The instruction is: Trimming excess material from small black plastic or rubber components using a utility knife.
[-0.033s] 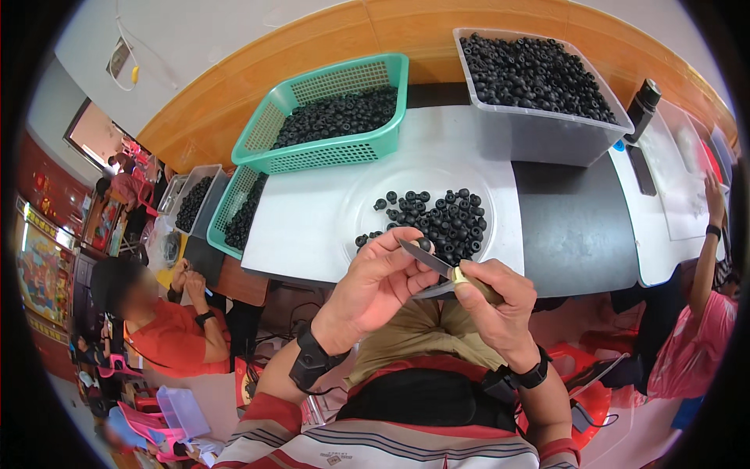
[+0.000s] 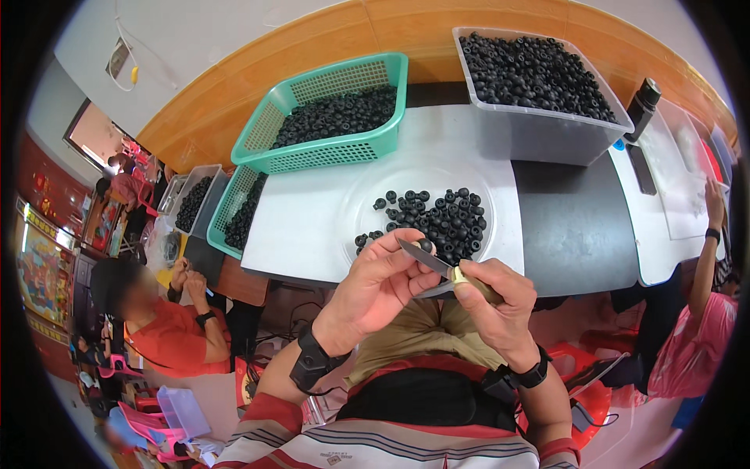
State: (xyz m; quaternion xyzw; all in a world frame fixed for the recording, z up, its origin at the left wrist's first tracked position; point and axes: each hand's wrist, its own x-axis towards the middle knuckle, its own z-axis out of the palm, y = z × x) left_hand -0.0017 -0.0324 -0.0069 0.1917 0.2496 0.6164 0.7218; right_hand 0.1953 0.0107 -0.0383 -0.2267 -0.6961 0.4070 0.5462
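Between the thumb and fingers of my left hand [image 2: 388, 273] is a small round black part [image 2: 425, 245]. My right hand [image 2: 498, 301] is wrapped round the pale handle of a knife [image 2: 428, 257]. Its blade points up and left, lying across the fingertips of my left hand beside the black part; whether the edge touches the part I cannot tell. Just beyond both hands, a clear round tray [image 2: 362, 195] on the white table surface [image 2: 312, 211] bears a loose pile of black ring-like parts [image 2: 449, 215].
A green basket [image 2: 312, 159] and a clear plastic bin [image 2: 539, 129], both holding many black parts, stand at the back. A black bottle [image 2: 644, 108] and a phone [image 2: 641, 170] lie right. Co-workers sit on both sides, one in a red shirt [image 2: 176, 340] at left.
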